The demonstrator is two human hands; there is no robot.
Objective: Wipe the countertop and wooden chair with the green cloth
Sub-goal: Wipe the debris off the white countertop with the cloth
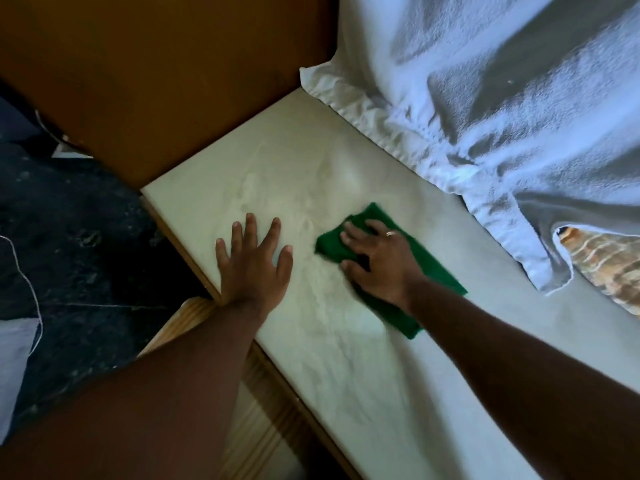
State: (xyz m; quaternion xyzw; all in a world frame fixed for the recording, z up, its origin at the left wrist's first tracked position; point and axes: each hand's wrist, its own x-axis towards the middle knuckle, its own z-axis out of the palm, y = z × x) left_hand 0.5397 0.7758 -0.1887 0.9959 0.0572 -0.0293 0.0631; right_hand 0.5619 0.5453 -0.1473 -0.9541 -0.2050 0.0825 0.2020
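Observation:
The pale countertop (311,161) runs diagonally through the middle of the view, with faint smeared marks on it. My right hand (377,261) lies flat on the green cloth (429,271) and presses it against the counter; a ring shows on one finger. My left hand (252,261) rests palm down with fingers spread on the bare counter near its left edge, just left of the cloth. A light wooden piece (187,323), possibly the wooden chair, shows below the counter edge under my left forearm.
A white towel (485,98) lies bunched along the counter's far right side, partly covering a brown patterned object (602,265). A brown wooden panel (156,81) stands at the counter's far end. Dark speckled floor (86,244) lies to the left.

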